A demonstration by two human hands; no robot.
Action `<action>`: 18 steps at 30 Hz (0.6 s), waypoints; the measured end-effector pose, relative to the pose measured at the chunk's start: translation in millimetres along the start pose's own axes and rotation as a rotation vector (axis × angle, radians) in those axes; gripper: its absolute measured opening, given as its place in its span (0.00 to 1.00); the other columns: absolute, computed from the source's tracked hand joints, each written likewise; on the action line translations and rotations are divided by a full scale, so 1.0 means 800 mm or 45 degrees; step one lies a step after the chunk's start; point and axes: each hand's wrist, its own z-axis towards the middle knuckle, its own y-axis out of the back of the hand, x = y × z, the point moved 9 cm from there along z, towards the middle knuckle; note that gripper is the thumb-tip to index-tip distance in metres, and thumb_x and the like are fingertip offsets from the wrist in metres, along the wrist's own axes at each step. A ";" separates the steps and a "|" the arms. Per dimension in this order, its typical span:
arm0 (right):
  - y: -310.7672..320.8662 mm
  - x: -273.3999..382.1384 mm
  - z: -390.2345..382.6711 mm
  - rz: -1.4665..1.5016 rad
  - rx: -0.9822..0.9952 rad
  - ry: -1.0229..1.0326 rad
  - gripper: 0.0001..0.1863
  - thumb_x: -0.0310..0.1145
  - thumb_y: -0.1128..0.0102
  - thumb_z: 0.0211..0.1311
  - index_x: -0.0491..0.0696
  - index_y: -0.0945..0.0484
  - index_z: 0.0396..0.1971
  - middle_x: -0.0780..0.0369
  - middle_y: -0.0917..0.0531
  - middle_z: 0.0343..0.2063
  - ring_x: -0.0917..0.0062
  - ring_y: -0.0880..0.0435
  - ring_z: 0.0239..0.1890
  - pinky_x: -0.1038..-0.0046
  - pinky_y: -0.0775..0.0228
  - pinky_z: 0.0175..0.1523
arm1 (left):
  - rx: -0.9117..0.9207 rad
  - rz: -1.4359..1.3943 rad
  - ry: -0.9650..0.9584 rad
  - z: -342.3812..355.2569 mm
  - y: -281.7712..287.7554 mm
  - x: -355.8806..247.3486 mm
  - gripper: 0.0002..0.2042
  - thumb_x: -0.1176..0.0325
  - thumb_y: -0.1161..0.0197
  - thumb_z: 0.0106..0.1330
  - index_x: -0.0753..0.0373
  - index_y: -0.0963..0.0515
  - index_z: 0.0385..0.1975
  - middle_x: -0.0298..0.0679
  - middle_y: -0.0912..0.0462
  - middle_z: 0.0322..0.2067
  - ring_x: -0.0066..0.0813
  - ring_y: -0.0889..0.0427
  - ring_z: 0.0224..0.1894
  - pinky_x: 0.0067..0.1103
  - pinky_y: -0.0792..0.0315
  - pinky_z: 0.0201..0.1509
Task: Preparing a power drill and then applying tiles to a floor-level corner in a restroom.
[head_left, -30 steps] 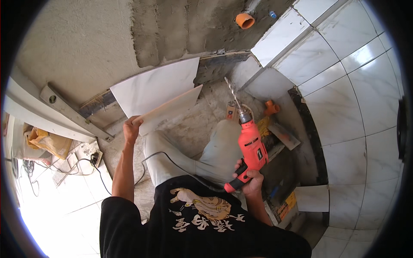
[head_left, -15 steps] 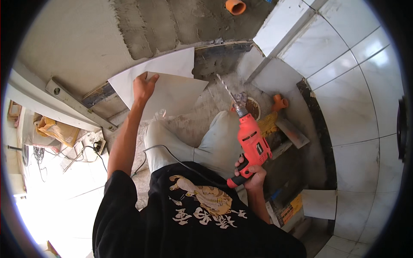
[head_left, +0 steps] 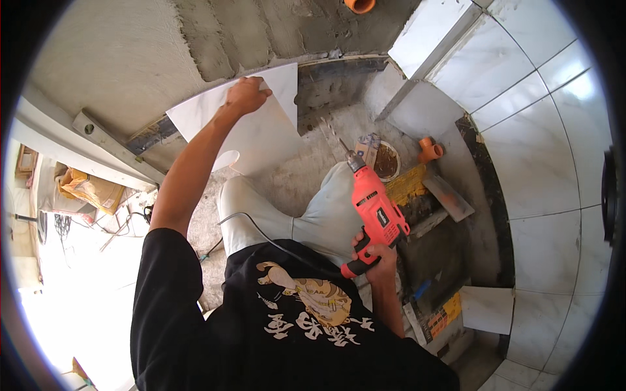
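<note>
A white marbled tile (head_left: 270, 140) with a round cutout near its lower corner stands tilted in front of my knees. My left hand (head_left: 248, 96) is closed over its top edge, fingers on the far side. Another white tile (head_left: 287, 81) shows behind it, against the wall base. My right hand (head_left: 381, 260) grips the handle of a red and black power drill (head_left: 376, 205) over my right thigh. Its spiral bit points up and away toward the far floor, apart from both tiles. The drill's dark cord (head_left: 261, 236) loops across my lap.
On the right lie an orange pipe fitting (head_left: 430, 150), a bucket (head_left: 388, 163), a small box (head_left: 367, 148) and a flat trowel (head_left: 448, 195). A metal level (head_left: 114, 144) leans at the left. Another orange pipe (head_left: 360, 6) juts out at the top. White tiles (head_left: 531, 156) cover the right wall.
My left hand has moved up and to the right along the front tile, which has turned and shows its round cutout more plainly. The drill has shifted slightly left.
</note>
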 end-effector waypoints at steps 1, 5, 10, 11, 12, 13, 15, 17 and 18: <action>0.002 -0.002 0.000 -0.009 0.015 0.000 0.29 0.27 0.45 0.39 0.39 0.30 0.48 0.56 0.22 0.35 0.65 0.21 0.38 0.67 0.25 0.32 | 0.018 -0.009 -0.007 0.000 -0.006 -0.005 0.26 0.49 0.40 0.62 0.58 0.25 0.56 0.53 0.24 0.54 0.47 0.26 0.58 0.38 0.31 0.60; 0.014 -0.012 -0.001 0.034 -0.045 -0.042 0.31 0.27 0.46 0.38 0.40 0.32 0.50 0.57 0.23 0.36 0.65 0.22 0.38 0.67 0.25 0.33 | 0.075 0.004 -0.045 0.004 -0.017 -0.016 0.26 0.49 0.40 0.62 0.57 0.26 0.57 0.50 0.23 0.54 0.46 0.25 0.58 0.39 0.30 0.59; 0.024 -0.015 0.003 0.092 -0.080 -0.024 0.31 0.25 0.46 0.38 0.38 0.32 0.50 0.56 0.23 0.36 0.64 0.21 0.37 0.67 0.24 0.31 | 0.098 -0.087 -0.064 -0.026 0.004 -0.030 0.24 0.53 0.36 0.60 0.53 0.24 0.55 0.49 0.20 0.50 0.46 0.24 0.56 0.38 0.29 0.59; 0.024 -0.015 0.005 0.087 -0.075 -0.028 0.31 0.25 0.46 0.38 0.38 0.32 0.50 0.56 0.23 0.36 0.64 0.21 0.37 0.67 0.24 0.31 | 0.084 -0.126 -0.118 -0.032 0.000 -0.017 0.24 0.54 0.35 0.58 0.54 0.24 0.55 0.49 0.20 0.49 0.46 0.24 0.56 0.38 0.29 0.58; 0.023 -0.018 0.009 0.077 -0.063 -0.045 0.30 0.26 0.46 0.39 0.38 0.32 0.50 0.56 0.23 0.36 0.64 0.21 0.37 0.67 0.24 0.31 | 0.070 -0.165 -0.173 -0.039 -0.003 -0.003 0.25 0.56 0.34 0.57 0.54 0.24 0.55 0.49 0.20 0.49 0.47 0.24 0.55 0.38 0.29 0.58; 0.023 -0.019 0.014 0.070 -0.054 -0.062 0.30 0.26 0.46 0.39 0.38 0.31 0.50 0.56 0.23 0.35 0.65 0.21 0.37 0.67 0.24 0.31 | 0.075 -0.152 -0.170 -0.053 -0.005 0.013 0.26 0.58 0.32 0.55 0.54 0.24 0.56 0.48 0.19 0.49 0.48 0.23 0.54 0.37 0.28 0.58; 0.026 -0.024 0.019 0.074 -0.035 -0.090 0.30 0.27 0.46 0.40 0.40 0.32 0.51 0.57 0.23 0.37 0.65 0.22 0.39 0.67 0.25 0.32 | 0.117 -0.173 -0.079 -0.069 0.004 0.021 0.26 0.59 0.32 0.55 0.54 0.24 0.56 0.49 0.19 0.48 0.48 0.22 0.53 0.37 0.28 0.57; 0.020 -0.025 0.027 0.071 -0.007 -0.131 0.31 0.28 0.46 0.41 0.41 0.32 0.52 0.57 0.23 0.38 0.66 0.23 0.41 0.68 0.26 0.34 | 0.105 -0.184 0.022 -0.094 0.036 0.028 0.28 0.60 0.31 0.55 0.55 0.25 0.57 0.50 0.19 0.48 0.48 0.21 0.52 0.36 0.27 0.56; 0.018 -0.023 0.031 0.036 0.002 -0.116 0.31 0.28 0.45 0.40 0.41 0.32 0.52 0.57 0.23 0.38 0.66 0.23 0.41 0.68 0.26 0.34 | 0.114 -0.185 0.033 -0.099 0.046 0.032 0.28 0.60 0.31 0.55 0.55 0.25 0.57 0.50 0.19 0.48 0.48 0.21 0.52 0.36 0.27 0.56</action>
